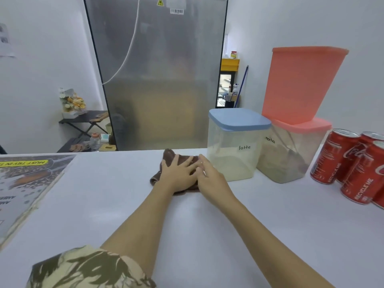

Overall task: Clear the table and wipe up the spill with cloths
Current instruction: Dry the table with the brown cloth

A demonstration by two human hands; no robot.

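Observation:
A dark brown cloth [169,156] lies bunched on the white table [116,194], near its far edge. My left hand [179,172] rests flat on top of the cloth with fingers spread, pressing it down. My right hand [209,175] lies beside it on the cloth's right part, fingers stretched forward and overlapping the left fingertips. Most of the cloth is hidden under both hands. I cannot make out any spill on the table surface.
A clear tub with a blue lid labelled latte [234,146] stands just right of my hands. Beside it is a mocha tub with a pink lid [291,150], with a pink container [301,84] stacked on top. Several red cans [351,163] stand at right. A menu sheet [22,183] lies at left.

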